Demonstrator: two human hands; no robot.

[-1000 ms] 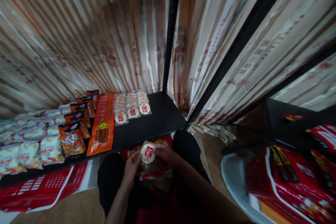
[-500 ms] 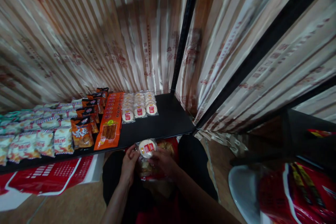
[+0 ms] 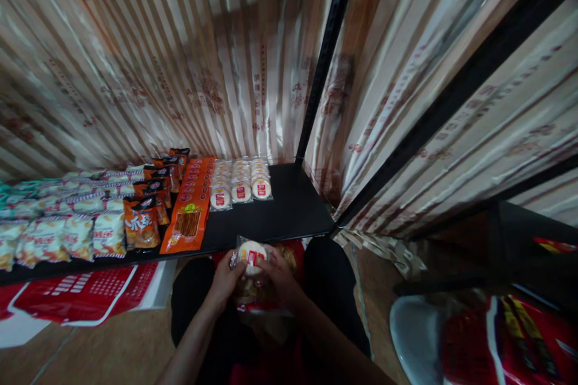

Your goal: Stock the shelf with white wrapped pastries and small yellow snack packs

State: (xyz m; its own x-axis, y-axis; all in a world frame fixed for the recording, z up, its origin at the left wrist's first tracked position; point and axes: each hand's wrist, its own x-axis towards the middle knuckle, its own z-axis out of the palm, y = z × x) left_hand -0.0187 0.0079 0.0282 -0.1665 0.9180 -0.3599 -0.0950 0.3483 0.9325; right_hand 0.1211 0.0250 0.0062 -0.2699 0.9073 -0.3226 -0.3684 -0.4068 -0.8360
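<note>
Between my two hands is a clear packet of round white rice crackers (image 3: 251,252) with a red label. My left hand (image 3: 227,275) grips its left side, and my right hand (image 3: 280,277) holds the right side, fingers over the front. Below the packet, a red snack bag (image 3: 257,304) with clear parts lies between my knees, partly covered by my hands. Ahead on the black shelf (image 3: 289,210), matching rice cracker packets (image 3: 241,191) stand in three rows, next to flat orange snack packs (image 3: 187,216).
Orange and black snack bags (image 3: 141,225) and several white snack bags (image 3: 79,237) fill the shelf's left part. Dark metal posts (image 3: 323,66) and a striped curtain (image 3: 235,42) rise behind. A red bag (image 3: 81,298) lies under the shelf; a pale stool (image 3: 413,331) stands at right.
The view has shifted slightly. Both hands still hold the rice cracker packet; my left thumb has moved across its front, and the packet sits a little more upright.
</note>
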